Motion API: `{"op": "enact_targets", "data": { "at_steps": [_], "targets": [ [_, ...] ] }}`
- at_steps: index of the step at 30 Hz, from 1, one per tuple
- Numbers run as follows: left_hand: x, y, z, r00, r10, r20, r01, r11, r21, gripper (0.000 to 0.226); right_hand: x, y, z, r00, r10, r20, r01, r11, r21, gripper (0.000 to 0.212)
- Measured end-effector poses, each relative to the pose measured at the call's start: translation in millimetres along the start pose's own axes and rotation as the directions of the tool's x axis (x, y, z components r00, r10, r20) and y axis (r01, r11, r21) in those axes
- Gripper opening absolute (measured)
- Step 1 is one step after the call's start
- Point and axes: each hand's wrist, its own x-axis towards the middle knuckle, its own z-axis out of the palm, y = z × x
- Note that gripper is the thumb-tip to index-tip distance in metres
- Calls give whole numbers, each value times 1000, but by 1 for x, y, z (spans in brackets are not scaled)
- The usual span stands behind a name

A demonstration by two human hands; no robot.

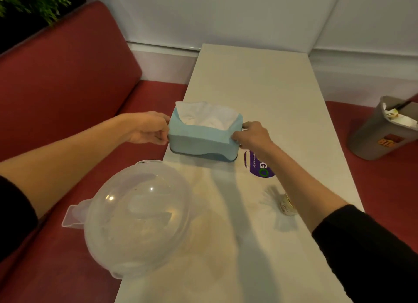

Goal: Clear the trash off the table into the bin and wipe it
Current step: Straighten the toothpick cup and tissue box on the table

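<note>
While the blue tissue box [203, 140] is at the left edge of the white worktop [260, 87], the left hand [149, 127] grips one end and the right hand [253, 136] grips the other. A clear lid [138, 216] lies nearer. The grey bin [373, 140], trash [400, 119] inside, stands on the red seat [384, 189], far right.

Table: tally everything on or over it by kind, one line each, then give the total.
Blue tissue box: 1
Clear plastic dome cover: 1
Small jar, partly hidden: 1
Purple sticker: 1
Total: 4
</note>
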Motion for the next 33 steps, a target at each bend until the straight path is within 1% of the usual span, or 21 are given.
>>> {"op": "enact_targets", "data": {
  "at_steps": [3, 6, 10, 13, 15, 18, 22, 24, 28, 33],
  "targets": [
    [-7, 30, 23, 1000, 24, 19, -25, 999, 34, 47, 5, -2, -42, 999, -36, -17, 36, 999, -32, 34],
    [-9, 53, 52, 999, 31, 24, -32, 997, 64, 40, 9, 6, -80, 999, -35, -23, 34, 999, -39, 36],
    [5, 72, 101, 999, 22, 40, -26, 992, 126, 40, 10, 34, -122, 1000, 9, -30, -10, 999, -47, 35],
    [21, 75, 136, 999, 14, 41, -22, 982, 186, 42, 9, 63, -143, 998, 47, -45, -48, 999, -9, 41],
    [32, 72, 157, 999, 0, 49, -10, 976, 219, 42, 8, 81, -152, 996, 75, -54, -75, 997, 6, 44],
    [40, 67, 185, 998, -32, 48, 20, 972, 233, 31, 7, 105, -158, 993, 109, -56, -108, 994, 23, 46],
    [41, 61, 212, 995, -62, 73, 42, 969, 244, 28, 1, 133, -164, 988, 146, -49, -144, 989, 28, 51],
    [40, 56, 222, 994, -71, 80, 48, 964, 262, 28, -3, 143, -167, 987, 153, -41, -152, 988, 27, 54],
    [38, 50, 234, 992, -66, 108, 35, 963, 267, 26, -11, 154, -172, 986, 159, -41, -159, 987, 12, 53],
    [31, 43, 240, 995, -53, 82, 32, 969, 244, 25, -16, 162, -173, 988, 150, -19, -150, 989, 1, 50]
  ]
}}
